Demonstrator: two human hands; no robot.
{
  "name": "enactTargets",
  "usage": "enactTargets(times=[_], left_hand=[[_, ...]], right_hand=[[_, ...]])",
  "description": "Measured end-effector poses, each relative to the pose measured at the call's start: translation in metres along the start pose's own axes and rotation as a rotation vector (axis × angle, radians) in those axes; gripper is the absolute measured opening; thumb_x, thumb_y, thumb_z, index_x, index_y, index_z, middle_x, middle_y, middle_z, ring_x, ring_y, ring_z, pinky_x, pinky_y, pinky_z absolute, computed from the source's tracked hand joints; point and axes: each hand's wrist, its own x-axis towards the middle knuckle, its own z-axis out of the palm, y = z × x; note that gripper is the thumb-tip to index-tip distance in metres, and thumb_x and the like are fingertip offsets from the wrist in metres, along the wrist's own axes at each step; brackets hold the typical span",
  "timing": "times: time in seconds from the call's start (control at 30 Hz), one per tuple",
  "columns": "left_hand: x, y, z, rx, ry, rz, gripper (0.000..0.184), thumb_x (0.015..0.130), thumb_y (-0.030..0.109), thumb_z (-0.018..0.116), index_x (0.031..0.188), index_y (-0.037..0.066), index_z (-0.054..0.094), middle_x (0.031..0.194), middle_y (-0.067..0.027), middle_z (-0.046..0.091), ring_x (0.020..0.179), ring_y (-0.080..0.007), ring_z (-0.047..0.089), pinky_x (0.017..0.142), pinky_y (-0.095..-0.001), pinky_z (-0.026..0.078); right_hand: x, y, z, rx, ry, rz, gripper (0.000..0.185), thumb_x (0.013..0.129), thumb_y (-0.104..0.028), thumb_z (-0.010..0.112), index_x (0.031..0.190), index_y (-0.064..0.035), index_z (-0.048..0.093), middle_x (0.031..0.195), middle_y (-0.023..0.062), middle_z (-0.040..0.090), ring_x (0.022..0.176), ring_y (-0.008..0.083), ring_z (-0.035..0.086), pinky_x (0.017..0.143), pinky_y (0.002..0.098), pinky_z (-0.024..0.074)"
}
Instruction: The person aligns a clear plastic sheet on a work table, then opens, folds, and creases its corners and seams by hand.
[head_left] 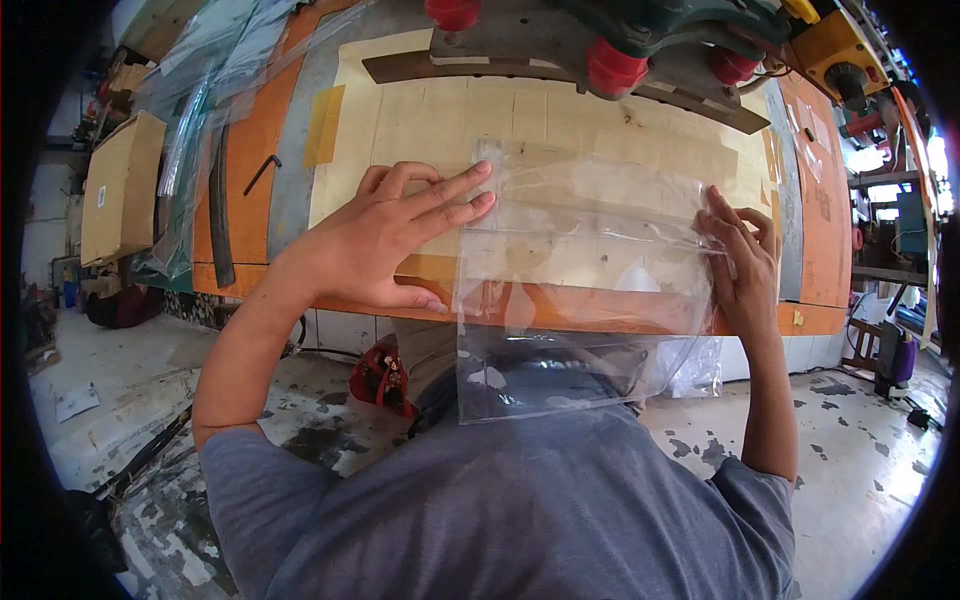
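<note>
At far left, a cardboard box [122,190] beside the bench [825,225]; hex key [262,174] on its orange strip; left hand [375,240] spread wide, 2 fingertips at the upper left edge of the clear plastic sheet [560,262], thumb near its side; sheet partly over the pale covering [430,125], lower part past the bench's front edge; right hand [745,260] at the right margin, fingers bent, fairly close; pinch or mere contact, cannot tell; step judged to be positioning; any further shift calls for both sides moving evenly.
</note>
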Motion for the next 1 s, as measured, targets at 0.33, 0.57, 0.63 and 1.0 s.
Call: enactTargets(times=[0.33, 0.57, 0.63, 1.0], left_hand=[[-0.002, 0.007, 0.010, 0.009, 0.028, -0.076, 0.108, 0.065, 0.031, 0.082, 0.162, 0.022, 0.035, 0.173, -0.0003, 0.020, 0.134, -0.0344, 0.039, 0.117, -0.0496, 0.029], [0.000, 0.009, 0.024, 0.012, 0.156, -0.103, 0.097, 0.069, 0.031, 0.078, 0.158, 0.022, 0.041, 0.170, 0.0018, 0.031, 0.126, -0.0316, 0.046, 0.113, -0.0470, 0.030], [0.001, 0.007, 0.032, 0.035, 0.210, -0.101, 0.096, 0.069, 0.029, 0.078, 0.157, 0.022, 0.042, 0.167, 0.0020, 0.036, 0.124, -0.0306, 0.047, 0.110, -0.0457, 0.031], [0.011, 0.019, 0.036, 0.100, 0.328, -0.139, 0.075, 0.072, 0.020, 0.070, 0.146, 0.017, 0.058, 0.160, 0.0016, 0.049, 0.111, -0.0261, 0.051, 0.100, -0.0390, 0.033]], right_hand=[[0.000, -0.001, 0.000, 0.005, 0.008, 0.011, 0.036, 0.085, -0.012, 0.063, 0.120, -0.0128, 0.071, 0.147, -0.0011, 0.062, 0.121, 0.0304, 0.055, 0.110, 0.0430, 0.0378], [0.000, -0.001, 0.000, 0.002, 0.014, 0.007, 0.034, 0.087, -0.015, 0.064, 0.120, -0.0135, 0.071, 0.147, -0.0012, 0.062, 0.121, 0.0298, 0.055, 0.106, 0.0422, 0.0386], [-0.001, 0.000, 0.000, -0.002, 0.009, 0.004, 0.036, 0.087, -0.014, 0.064, 0.122, -0.0138, 0.070, 0.147, -0.0013, 0.062, 0.121, 0.0294, 0.055, 0.105, 0.0421, 0.0380], [0.002, -0.002, -0.003, 0.053, 0.005, 0.036, 0.048, 0.081, -0.011, 0.066, 0.129, -0.0135, 0.067, 0.149, -0.0005, 0.060, 0.121, 0.0304, 0.055, 0.106, 0.0433, 0.0389]])
